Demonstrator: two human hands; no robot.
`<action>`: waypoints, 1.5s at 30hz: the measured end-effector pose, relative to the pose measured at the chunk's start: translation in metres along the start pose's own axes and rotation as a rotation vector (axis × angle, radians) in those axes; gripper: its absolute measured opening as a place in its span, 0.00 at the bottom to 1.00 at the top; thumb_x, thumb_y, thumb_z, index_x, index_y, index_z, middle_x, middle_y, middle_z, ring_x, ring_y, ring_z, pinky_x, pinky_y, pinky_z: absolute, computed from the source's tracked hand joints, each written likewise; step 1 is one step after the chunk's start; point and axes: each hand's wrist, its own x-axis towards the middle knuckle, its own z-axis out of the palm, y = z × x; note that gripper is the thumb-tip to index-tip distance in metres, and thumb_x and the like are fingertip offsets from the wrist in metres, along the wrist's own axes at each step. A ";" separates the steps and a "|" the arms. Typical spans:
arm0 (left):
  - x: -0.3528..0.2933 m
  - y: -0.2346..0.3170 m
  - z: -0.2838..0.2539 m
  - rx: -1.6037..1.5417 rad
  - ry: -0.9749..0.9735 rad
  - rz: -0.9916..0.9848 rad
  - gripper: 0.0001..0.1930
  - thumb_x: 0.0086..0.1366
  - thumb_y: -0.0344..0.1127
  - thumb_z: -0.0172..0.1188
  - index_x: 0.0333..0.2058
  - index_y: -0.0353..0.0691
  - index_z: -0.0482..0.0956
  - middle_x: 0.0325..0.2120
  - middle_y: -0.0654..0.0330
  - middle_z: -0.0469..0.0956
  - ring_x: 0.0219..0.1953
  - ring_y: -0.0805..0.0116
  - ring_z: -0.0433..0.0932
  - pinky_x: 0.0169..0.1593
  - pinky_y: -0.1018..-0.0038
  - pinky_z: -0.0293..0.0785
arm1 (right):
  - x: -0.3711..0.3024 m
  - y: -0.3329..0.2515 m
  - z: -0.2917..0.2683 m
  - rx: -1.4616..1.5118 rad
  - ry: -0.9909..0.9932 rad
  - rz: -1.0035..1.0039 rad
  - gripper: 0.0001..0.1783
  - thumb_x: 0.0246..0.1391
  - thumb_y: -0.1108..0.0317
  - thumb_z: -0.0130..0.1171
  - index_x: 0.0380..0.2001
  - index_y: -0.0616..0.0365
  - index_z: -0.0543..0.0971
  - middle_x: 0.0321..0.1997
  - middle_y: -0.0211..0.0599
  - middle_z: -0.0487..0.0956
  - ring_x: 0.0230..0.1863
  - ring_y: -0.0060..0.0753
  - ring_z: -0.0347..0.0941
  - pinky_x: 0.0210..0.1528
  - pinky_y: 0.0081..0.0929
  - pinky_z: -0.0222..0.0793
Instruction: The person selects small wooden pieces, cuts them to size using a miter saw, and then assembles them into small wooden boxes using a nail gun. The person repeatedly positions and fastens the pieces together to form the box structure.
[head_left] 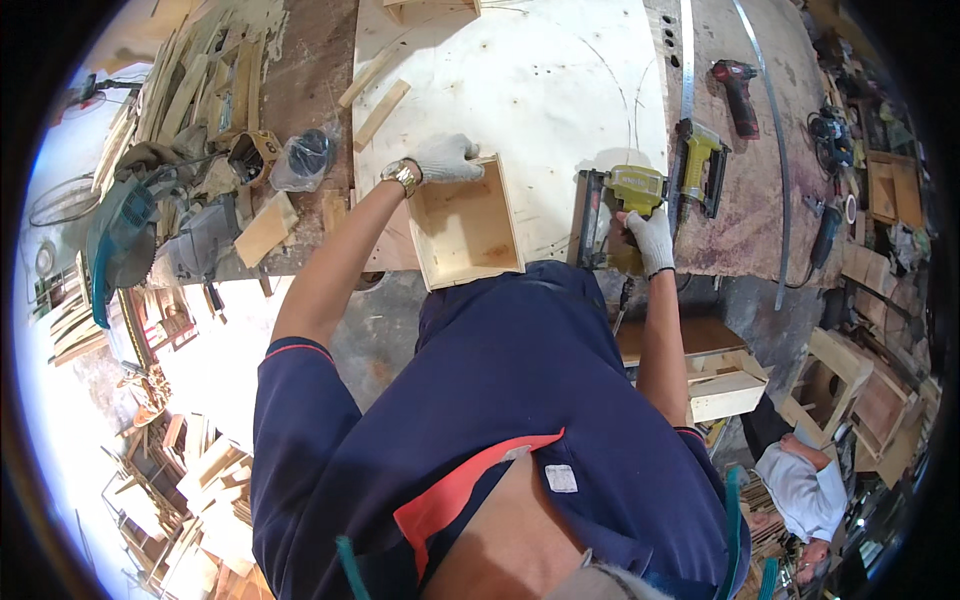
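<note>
My left hand (445, 160), in a pale knitted glove, grips the far left edge of a small open wooden box (465, 235). The box lies with its open side up at the table's near edge, close against my body. Also gloved, my right hand (650, 240) is closed round a yellow-green nail gun (635, 187) to the right of the box, over the board. A second yellow-green nail gun (698, 165) lies just beyond it on the right. A pale plywood board (510, 95) is under the box.
Two wood strips (382, 115) lie on the board's left side. A cordless drill (737, 97) and a long metal strip (780, 150) rest on the right. At left are a teal circular saw (118, 235) and scrap wood. A person (800, 490) is at lower right.
</note>
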 end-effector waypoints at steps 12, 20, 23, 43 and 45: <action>0.017 -0.012 -0.020 -0.184 -0.131 0.008 0.16 0.49 0.42 0.62 0.21 0.31 0.77 0.30 0.35 0.82 0.39 0.54 0.87 0.34 0.59 0.74 | -0.002 -0.024 0.011 -0.169 0.079 -0.068 0.14 0.54 0.73 0.64 0.44 0.69 0.82 0.31 0.38 0.85 0.24 0.27 0.80 0.28 0.28 0.76; 0.016 -0.007 -0.020 -0.211 -0.158 -0.036 0.15 0.50 0.39 0.62 0.28 0.29 0.82 0.48 0.39 0.85 0.58 0.48 0.83 0.49 0.62 0.80 | -0.011 -0.110 0.046 -0.240 -0.308 -0.169 0.20 0.52 0.73 0.64 0.49 0.70 0.83 0.29 0.35 0.85 0.24 0.25 0.77 0.30 0.29 0.75; 0.016 -0.006 -0.025 -0.180 -0.162 -0.030 0.17 0.49 0.39 0.62 0.33 0.30 0.86 0.46 0.43 0.86 0.52 0.49 0.84 0.47 0.62 0.79 | 0.004 -0.121 0.052 -0.130 -0.449 -0.034 0.20 0.52 0.72 0.65 0.49 0.69 0.84 0.30 0.35 0.84 0.24 0.20 0.74 0.29 0.26 0.73; 0.016 -0.007 -0.023 -0.143 -0.159 -0.026 0.22 0.50 0.50 0.65 0.38 0.41 0.90 0.34 0.54 0.80 0.35 0.53 0.81 0.42 0.59 0.77 | 0.019 -0.121 0.069 0.346 -0.614 0.147 0.27 0.52 0.77 0.61 0.57 0.74 0.74 0.46 0.46 0.85 0.23 0.20 0.71 0.28 0.22 0.73; 0.014 -0.005 -0.024 -0.152 -0.153 -0.030 0.22 0.50 0.50 0.65 0.39 0.41 0.91 0.34 0.53 0.81 0.36 0.53 0.82 0.42 0.59 0.77 | 0.022 -0.114 0.068 0.359 -0.640 0.150 0.28 0.54 0.77 0.63 0.59 0.71 0.72 0.46 0.48 0.86 0.23 0.22 0.73 0.28 0.23 0.75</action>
